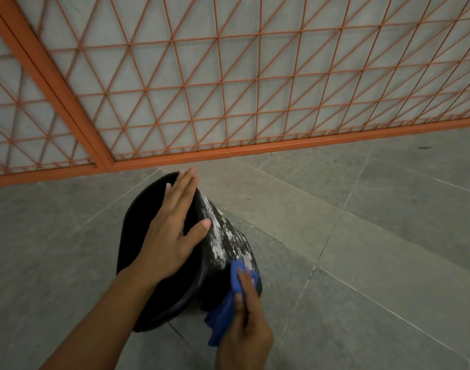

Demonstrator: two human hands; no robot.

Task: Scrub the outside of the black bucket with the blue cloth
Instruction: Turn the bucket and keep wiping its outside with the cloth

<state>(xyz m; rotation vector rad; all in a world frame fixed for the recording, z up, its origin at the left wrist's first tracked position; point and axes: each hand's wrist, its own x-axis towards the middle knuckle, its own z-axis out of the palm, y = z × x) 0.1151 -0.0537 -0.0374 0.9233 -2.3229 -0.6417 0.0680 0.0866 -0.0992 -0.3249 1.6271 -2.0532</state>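
An orange grille (228, 76) stands along the far edge of a grey tiled floor (362, 236). The bucket (223, 252) lies tipped on the floor in front of it, its mouth turned left and its outer wall, streaked with white residue, facing right. The left hand (172, 236) lies flat across the rim with fingers straight and spread. The right hand (244, 324), near the bottom edge, pinches the cloth (228, 308) and presses it against the bucket's wall just below the white streaks

Head view (the only one) looks down, close over the floor (362, 236)
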